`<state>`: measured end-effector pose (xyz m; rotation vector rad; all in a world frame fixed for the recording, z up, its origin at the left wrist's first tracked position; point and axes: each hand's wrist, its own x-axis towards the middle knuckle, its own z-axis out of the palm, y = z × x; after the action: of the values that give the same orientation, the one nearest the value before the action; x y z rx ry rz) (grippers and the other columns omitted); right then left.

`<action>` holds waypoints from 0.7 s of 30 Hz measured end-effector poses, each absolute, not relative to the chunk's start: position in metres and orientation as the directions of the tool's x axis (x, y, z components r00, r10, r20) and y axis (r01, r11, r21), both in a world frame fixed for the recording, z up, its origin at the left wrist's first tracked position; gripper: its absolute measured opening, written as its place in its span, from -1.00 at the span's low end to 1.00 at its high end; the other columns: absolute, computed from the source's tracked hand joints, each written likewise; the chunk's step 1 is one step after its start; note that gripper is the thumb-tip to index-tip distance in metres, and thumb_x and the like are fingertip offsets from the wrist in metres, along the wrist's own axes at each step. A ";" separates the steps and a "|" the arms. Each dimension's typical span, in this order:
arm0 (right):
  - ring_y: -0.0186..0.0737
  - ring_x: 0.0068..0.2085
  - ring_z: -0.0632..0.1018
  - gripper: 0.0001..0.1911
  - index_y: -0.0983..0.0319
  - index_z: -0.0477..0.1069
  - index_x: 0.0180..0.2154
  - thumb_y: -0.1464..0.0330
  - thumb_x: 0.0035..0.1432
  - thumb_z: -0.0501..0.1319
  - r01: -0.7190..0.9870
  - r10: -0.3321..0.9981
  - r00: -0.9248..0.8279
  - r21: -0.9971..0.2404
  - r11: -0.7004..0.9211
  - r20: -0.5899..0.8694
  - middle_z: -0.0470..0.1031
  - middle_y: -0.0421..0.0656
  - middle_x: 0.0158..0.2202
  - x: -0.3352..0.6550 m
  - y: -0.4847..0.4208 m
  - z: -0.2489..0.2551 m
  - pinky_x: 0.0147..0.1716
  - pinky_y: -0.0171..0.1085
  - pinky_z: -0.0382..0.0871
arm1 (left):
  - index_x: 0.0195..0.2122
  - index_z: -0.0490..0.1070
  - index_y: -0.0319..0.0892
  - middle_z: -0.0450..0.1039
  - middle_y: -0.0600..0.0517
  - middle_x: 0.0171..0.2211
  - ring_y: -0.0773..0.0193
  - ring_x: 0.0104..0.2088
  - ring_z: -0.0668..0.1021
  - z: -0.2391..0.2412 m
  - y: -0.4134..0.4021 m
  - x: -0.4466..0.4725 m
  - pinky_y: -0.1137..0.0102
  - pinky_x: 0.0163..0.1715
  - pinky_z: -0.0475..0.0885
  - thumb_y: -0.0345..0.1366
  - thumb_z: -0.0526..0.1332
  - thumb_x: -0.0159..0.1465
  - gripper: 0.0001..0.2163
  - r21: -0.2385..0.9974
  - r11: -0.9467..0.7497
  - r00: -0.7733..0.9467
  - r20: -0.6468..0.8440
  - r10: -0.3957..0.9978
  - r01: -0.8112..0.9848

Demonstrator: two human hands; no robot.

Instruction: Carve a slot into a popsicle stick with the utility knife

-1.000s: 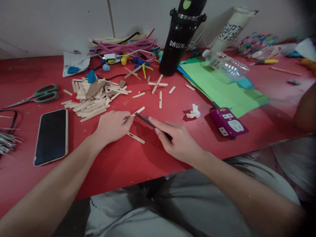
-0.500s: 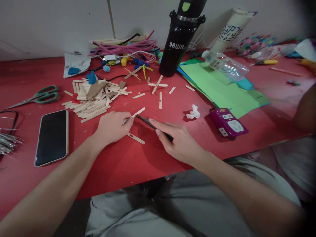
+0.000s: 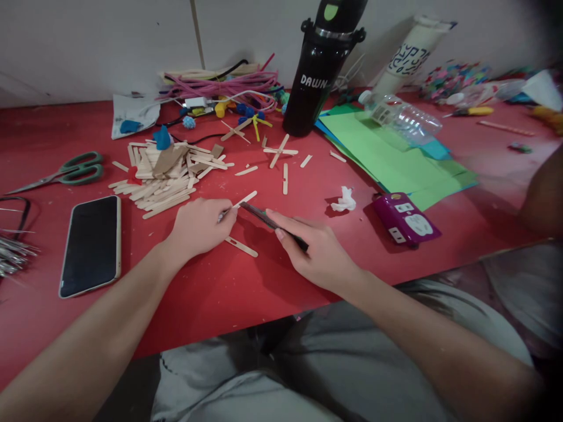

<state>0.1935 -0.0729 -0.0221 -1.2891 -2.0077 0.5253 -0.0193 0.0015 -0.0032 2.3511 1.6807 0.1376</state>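
Note:
My left hand [image 3: 200,225] is closed, pinning a pale wooden craft stick [image 3: 245,199] down on the red table [image 3: 246,275]. My right hand [image 3: 319,252] is wrapped round a dark craft knife [image 3: 264,216], forefinger stretched along it, its tip against the stick just beside my left fingertips. Another stick with a slot cut in it [image 3: 241,247] lies on the table right under both hands.
A heap of craft sticks [image 3: 162,173] lies behind my left hand, a phone [image 3: 90,243] and green scissors [image 3: 70,171] to the left. A black bottle [image 3: 319,73], green paper [image 3: 396,158], a purple socket block [image 3: 407,220] and crumpled tissue [image 3: 345,199] lie to the right.

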 end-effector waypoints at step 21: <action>-0.16 -0.16 0.59 -0.54 0.26 0.32 0.19 0.45 0.28 0.04 0.627 0.921 -0.263 -0.675 0.389 0.287 0.57 -0.04 -0.08 0.193 -0.074 -0.022 -0.14 -0.17 0.49 | -0.52 0.31 -0.13 0.39 0.03 -0.55 0.25 -0.49 0.40 -0.003 0.002 -0.021 0.35 -0.51 0.04 -0.09 -0.05 0.30 -0.66 0.249 -0.322 0.346 -0.059 0.936 0.913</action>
<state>0.1926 -0.0736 -0.0217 -1.3232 -1.9927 0.5739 -0.0210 0.0017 -0.0029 2.3719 1.6655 0.1400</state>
